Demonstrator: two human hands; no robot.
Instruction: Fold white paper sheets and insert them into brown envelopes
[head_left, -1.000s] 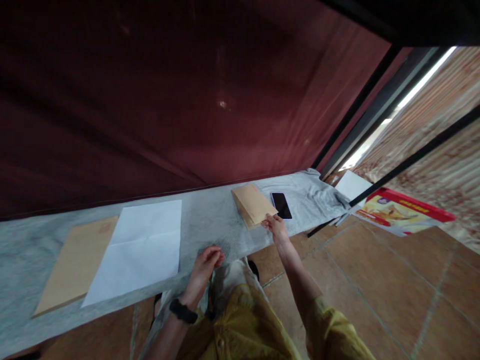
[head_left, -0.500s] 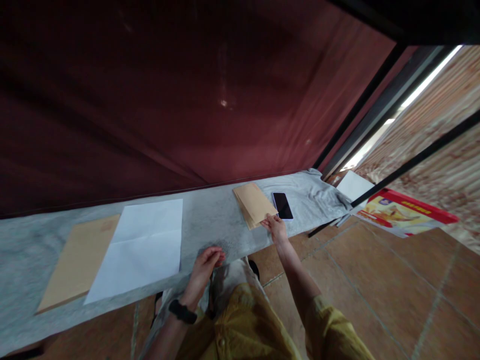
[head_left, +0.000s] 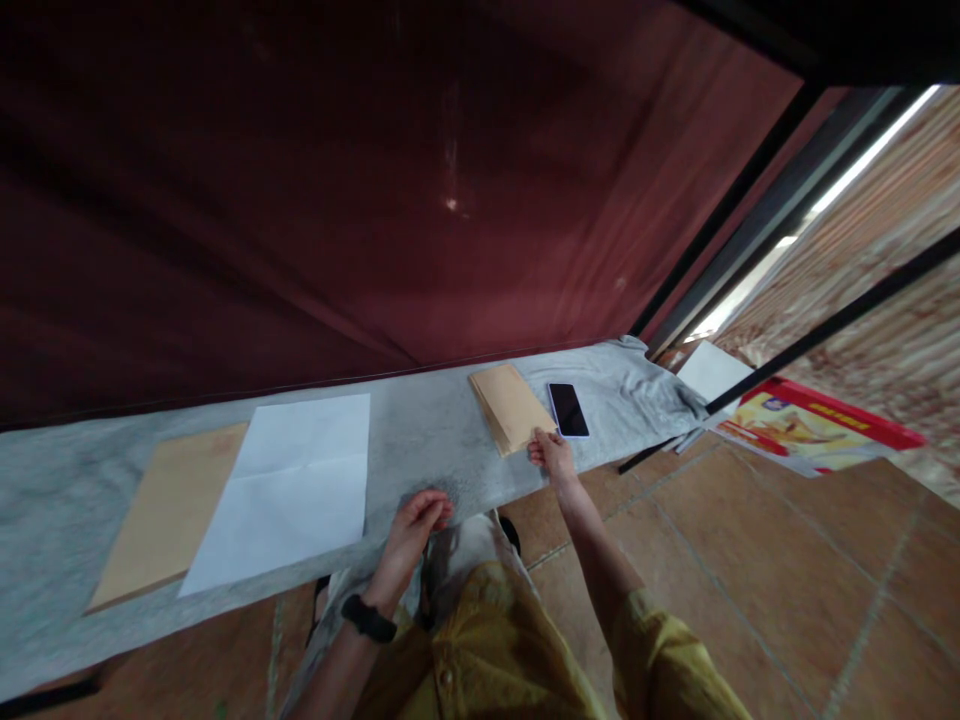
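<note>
My right hand (head_left: 551,453) is at the near right corner of a small stack of brown paper envelopes (head_left: 512,408), its thumb and fingers closed on that corner. The stack lies slightly fanned on the grey cloth. Just right of it lies a phone (head_left: 569,411) with a dark screen, close to my fingertips. My left hand (head_left: 418,515), a black band on its wrist, rests by the table's front edge with fingers curled together and nothing visible in them. To its left is a white sheet of paper (head_left: 292,490) with a crease across it, partly covering a larger brown envelope (head_left: 169,510).
Grey cloth covers the long narrow table (head_left: 420,430). A dark red fabric wall (head_left: 337,250) rises along its back edge. On the right are black metal bars, a red and yellow printed box (head_left: 821,425) and a white panel (head_left: 712,375) above the tiled floor (head_left: 750,560).
The top envelope at my right hand lies flatter on its stack, its raised corner lowered. My left hand stays in place. The whole view has shifted slightly.
</note>
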